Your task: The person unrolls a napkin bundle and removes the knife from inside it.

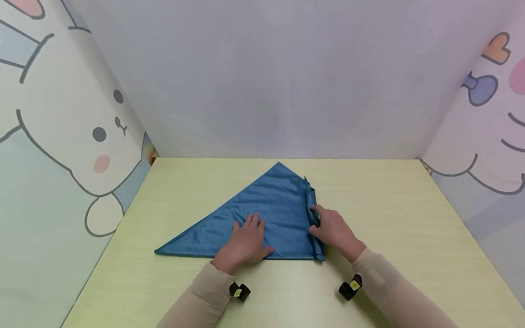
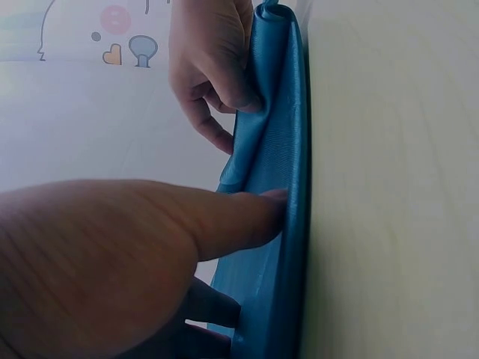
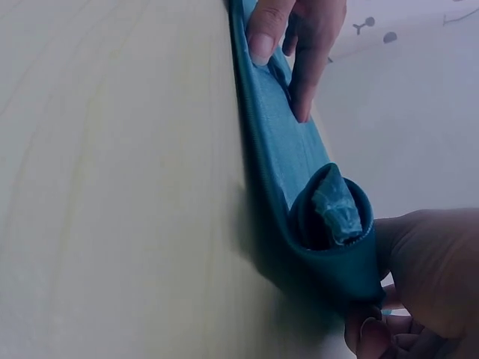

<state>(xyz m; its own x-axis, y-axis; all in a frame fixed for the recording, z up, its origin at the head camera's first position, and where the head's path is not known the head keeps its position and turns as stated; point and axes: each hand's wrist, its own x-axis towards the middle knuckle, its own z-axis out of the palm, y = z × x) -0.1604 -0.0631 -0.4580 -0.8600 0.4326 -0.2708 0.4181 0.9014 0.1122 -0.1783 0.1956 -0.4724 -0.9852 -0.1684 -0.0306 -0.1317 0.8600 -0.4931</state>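
The cloth (image 1: 283, 198) is lying in the centre of the head view, blue and lightly wrinkling, spreading into a rough triangle. One corner is pointing up toward the middle of the frame, another toward the lower left. Along its right side the cloth is forming a narrow roll (image 1: 312, 197) (the right wrist view is showing the coiling end, with a crumpled bit sitting inside it). The left hand (image 1: 247, 238) is resting on the lower middle of the cloth, its fingers lying straight and spreading apart, its thumb reaching out near the bottom edge. The right hand (image 1: 331, 229) is holding the roll from the right, thumb and fingers bending narrowly about it. Beige sleeves (image 1: 401, 289) are covering both forearms, and a small black camera (image 1: 243, 292) is sitting at each wrist. Beneath everything, the pale table (image 1: 416, 227) is filling the lower frame. A plain wall (image 1: 265, 77) is standing across the top, while cartoon animals (image 1: 65, 89) are showing at left and right.
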